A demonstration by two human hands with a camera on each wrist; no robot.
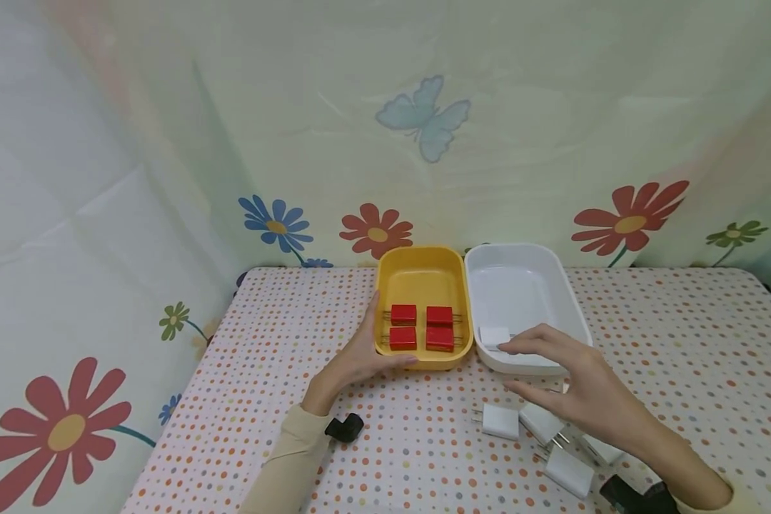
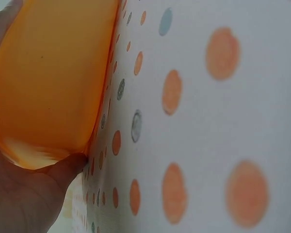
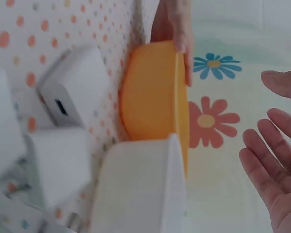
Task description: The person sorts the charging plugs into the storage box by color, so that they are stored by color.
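Note:
My left hand (image 1: pixel 360 350) grips the near left corner of a yellow tray (image 1: pixel 420 275), thumb along the front and fingers along the side. Inside that tray lie several red plug-in charger blocks (image 1: pixel 403 315) in two columns, near its front. A white tray (image 1: pixel 517 285) stands right beside it, with one white charger block (image 1: pixel 493 335) in its near left corner. Over the white tray's front edge is my right hand (image 1: pixel 575 368), thumb and fingers spread apart. The right wrist view shows that hand's palm (image 3: pixel 286 208) with nothing in it.
Several white charger blocks (image 1: pixel 501 421) with metal prongs lie in a loose group on the dotted tablecloth (image 1: pixel 392 442), in front of the white tray and partly under my right forearm. Behind the table's back edge hangs a flowered curtain (image 1: pixel 501 178).

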